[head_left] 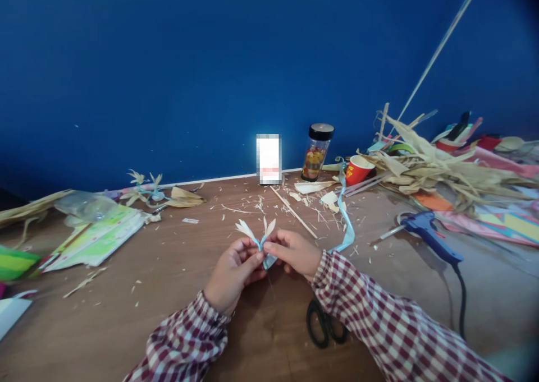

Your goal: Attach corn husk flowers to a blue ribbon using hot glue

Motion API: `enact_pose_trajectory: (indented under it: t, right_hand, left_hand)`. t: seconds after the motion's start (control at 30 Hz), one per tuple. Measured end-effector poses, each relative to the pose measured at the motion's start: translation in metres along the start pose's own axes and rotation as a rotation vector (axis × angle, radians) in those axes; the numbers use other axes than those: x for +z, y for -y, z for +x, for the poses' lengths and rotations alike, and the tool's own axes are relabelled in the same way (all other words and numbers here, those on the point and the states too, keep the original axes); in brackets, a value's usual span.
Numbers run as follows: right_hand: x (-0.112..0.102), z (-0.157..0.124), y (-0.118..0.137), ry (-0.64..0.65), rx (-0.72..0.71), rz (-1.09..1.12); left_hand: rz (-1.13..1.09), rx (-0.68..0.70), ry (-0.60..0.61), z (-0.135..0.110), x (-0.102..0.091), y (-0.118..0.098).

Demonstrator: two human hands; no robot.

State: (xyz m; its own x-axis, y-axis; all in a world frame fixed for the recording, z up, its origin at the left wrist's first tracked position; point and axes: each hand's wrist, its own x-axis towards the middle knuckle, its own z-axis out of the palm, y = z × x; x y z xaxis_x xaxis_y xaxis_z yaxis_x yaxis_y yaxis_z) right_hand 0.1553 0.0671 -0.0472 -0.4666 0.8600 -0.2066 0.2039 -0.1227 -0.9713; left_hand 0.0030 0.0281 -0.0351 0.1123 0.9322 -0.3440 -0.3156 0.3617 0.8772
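Observation:
Between my two hands is a small corn-husk flower [269, 226] with pale pointed petals and light-blue wrapping on its stems. My left hand [236, 267] pinches it from the left, thumb and fingers closed at the blue part. From the right, my right hand [295, 253] grips the same spot, its fingers partly hidden. A light-blue ribbon [347, 230] trails on the table beyond my right wrist. Black-handled scissors [319, 323] lie beside my right sleeve, their blades hidden under it.
A blue glue gun [433, 236] with its cord lies at right. Behind it are a heap of dry corn husks [438, 152] and a red paper cup [359, 170]. A lidded jar [316, 155] stands near the blue wall. Husk scraps and a thin stick [293, 211] lie ahead.

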Motion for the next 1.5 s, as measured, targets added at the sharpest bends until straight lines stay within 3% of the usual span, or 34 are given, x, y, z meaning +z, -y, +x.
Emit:
enact_pose_trajectory:
  t: [0.2,0.33,0.47,0.67,1.07,1.5]
  right_hand:
    - [-0.001,0.001,0.003,-0.025,-0.087,0.207]
    - [-0.002,0.002,0.005,-0.103,-0.161,0.182]
    - [0.000,0.003,0.003,-0.151,-0.208,0.154]
    - [0.002,0.004,-0.001,-0.127,-0.232,0.186]
    - [0.001,0.005,0.001,-0.156,-0.213,0.286]
    - [0.002,0.005,0.000,-0.179,-0.233,0.206]
  left_hand:
    - [-0.019,-0.051,0.009,-0.006,0.007,0.000]
    - [0.065,-0.057,-0.070,-0.007,0.007,0.001]
    - [0.110,-0.096,-0.035,-0.005,0.005,0.005]
    - [0.113,-0.150,-0.016,-0.003,0.005,0.008]
    - [0.079,-0.129,0.022,-0.003,0.005,0.007]
    - [0.150,-0.131,0.035,-0.003,0.006,0.011]
